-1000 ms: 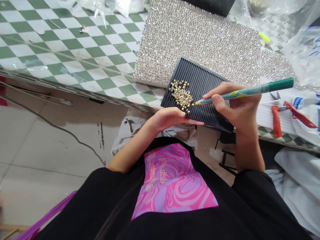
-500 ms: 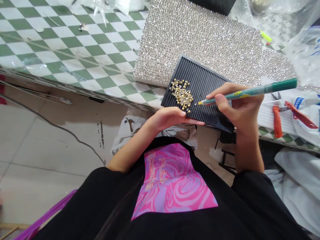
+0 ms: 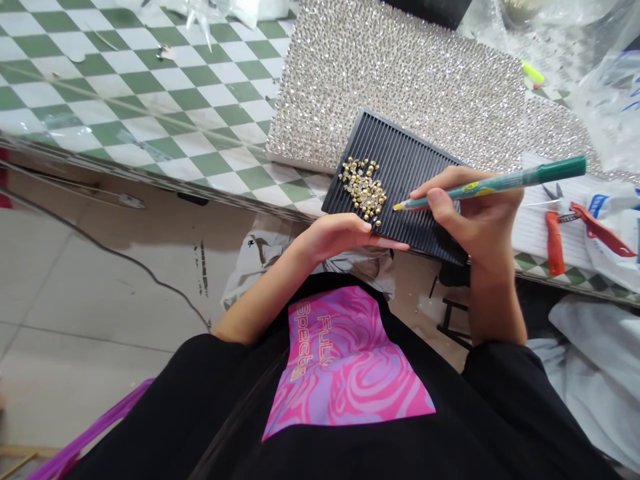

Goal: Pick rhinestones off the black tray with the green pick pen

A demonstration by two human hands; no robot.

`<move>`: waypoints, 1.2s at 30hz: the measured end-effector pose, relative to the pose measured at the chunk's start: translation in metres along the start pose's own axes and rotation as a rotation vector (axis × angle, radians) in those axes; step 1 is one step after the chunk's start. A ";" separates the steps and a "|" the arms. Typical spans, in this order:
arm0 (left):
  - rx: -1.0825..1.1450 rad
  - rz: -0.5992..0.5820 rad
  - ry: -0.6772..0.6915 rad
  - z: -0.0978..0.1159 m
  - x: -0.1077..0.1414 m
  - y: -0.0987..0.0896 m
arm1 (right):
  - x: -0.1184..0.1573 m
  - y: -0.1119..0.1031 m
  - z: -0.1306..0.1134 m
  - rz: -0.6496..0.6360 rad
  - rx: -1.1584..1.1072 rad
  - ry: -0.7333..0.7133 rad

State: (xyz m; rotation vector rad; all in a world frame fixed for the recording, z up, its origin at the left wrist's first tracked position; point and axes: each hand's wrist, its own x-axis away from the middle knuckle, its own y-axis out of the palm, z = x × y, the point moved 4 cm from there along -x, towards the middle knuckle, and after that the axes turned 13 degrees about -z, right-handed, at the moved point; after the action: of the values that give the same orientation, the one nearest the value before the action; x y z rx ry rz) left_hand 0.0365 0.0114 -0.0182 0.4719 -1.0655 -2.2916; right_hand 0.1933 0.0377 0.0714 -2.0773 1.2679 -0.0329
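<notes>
My right hand [image 3: 473,210] is closed around a green pen-shaped tool [image 3: 505,183] with a yellow tip, held slantwise. Its tip points down at a black ridged tray [image 3: 415,160], just right of a pile of rhinestones [image 3: 367,190], gold-backed and clear. My left hand [image 3: 345,233] grips the tray's near edge, thumb on top by the pile and fingers along the edge and underneath. The tray is tilted, its far part over a sheet covered in silver rhinestones [image 3: 390,67].
Red-handled pliers [image 3: 555,243] lie at the right on white ribbed material. Plastic bags [image 3: 610,113] crowd the right back corner, near a yellow-green marker [image 3: 531,71]. The green-and-white checked table [image 3: 200,100] runs left; a cable [image 3: 145,267] crosses the floor.
The pen-shaped tool and my right hand have shifted slightly left. A single stone that lay by the tip no longer shows there. My left hand and the tray stay put.
</notes>
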 end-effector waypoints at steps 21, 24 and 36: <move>-0.077 0.086 0.001 0.004 0.005 -0.002 | 0.085 -0.081 0.076 0.767 0.016 0.081; -0.134 0.150 -0.024 0.005 0.008 -0.004 | 0.089 -0.078 0.079 0.786 0.050 0.131; -0.139 0.304 -0.027 0.008 0.009 -0.002 | 0.088 -0.076 0.074 0.660 0.061 0.201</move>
State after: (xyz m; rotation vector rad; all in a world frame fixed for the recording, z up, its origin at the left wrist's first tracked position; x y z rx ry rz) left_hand 0.0249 0.0113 -0.0156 0.2069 -0.9130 -2.0878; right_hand 0.3244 0.0297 0.0298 -1.5448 1.9913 0.0172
